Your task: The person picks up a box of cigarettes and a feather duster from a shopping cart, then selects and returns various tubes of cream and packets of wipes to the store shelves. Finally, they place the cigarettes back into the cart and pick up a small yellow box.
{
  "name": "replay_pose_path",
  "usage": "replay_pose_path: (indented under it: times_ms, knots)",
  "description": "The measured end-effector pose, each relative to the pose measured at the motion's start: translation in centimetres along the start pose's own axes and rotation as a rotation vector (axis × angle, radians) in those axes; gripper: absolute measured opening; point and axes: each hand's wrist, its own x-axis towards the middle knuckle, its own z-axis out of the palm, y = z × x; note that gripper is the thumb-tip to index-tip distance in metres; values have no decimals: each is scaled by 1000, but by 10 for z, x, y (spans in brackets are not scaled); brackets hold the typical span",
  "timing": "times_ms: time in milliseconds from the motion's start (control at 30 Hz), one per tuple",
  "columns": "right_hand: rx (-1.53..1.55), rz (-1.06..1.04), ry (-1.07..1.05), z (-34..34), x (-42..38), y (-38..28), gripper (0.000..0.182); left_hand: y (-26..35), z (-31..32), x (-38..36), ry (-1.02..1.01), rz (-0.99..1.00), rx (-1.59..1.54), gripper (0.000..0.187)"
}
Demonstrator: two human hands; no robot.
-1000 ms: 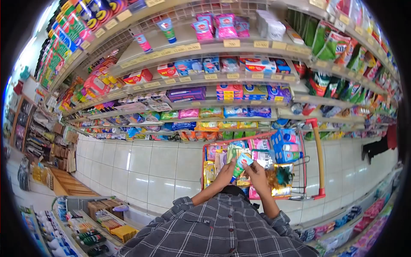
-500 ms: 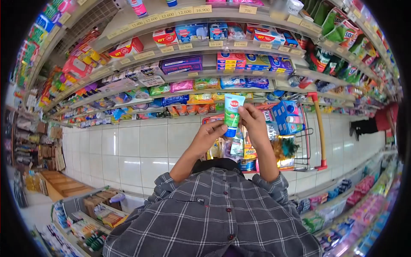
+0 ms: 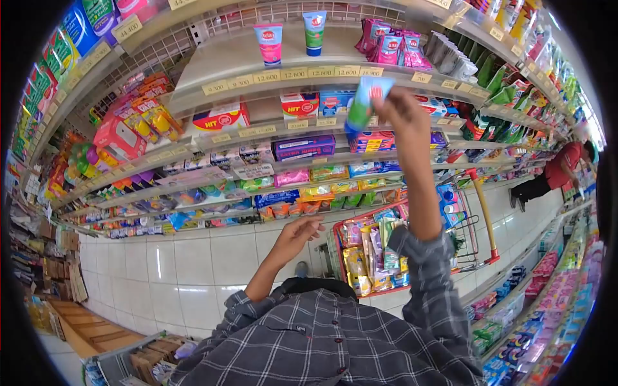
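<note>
A green and blue tube (image 3: 367,106) with a white upper end is pinched in my right hand (image 3: 402,112), raised in front of the shelves and slightly tilted. Behind and above it is the upper shelf (image 3: 225,61), where a pink tube (image 3: 269,45) and another green and blue tube (image 3: 314,33) stand upright. Pink sachets (image 3: 393,48) lie farther right on that shelf. My left hand (image 3: 299,238) is held low over the floor with fingers apart and nothing in it.
A red-edged shopping cart (image 3: 380,293) full of packets stands below my right arm, its yellow handle (image 3: 484,219) to the right. Farther right, a person in a red top (image 3: 560,170) is in the aisle. A wooden pallet (image 3: 96,328) lies at the lower left.
My right hand has lifted the tube up toward the upper shelf. My left hand has let go of it and is lower and farther left. The view has tilted up, showing more shelf.
</note>
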Motion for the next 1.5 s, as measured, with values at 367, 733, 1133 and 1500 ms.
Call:
replay_pose_path:
  times_ms: [367, 733, 1133, 1500]
  knots:
    - [70, -151, 59, 40, 141, 36, 32, -13, -67, -56, 183, -46, 115, 34]
    - [-288, -27, -255, 46, 155, 40, 36, -74, -95, -80, 93, -95, 313, 33]
    - [-158, 24, -103, 49, 207, 24, 30, -67, -107, -62, 54, -156, 412, 36]
    - [-331, 299, -509, 53, 237, 31, 47, -103, -120, -79, 181, -183, 241, 36]
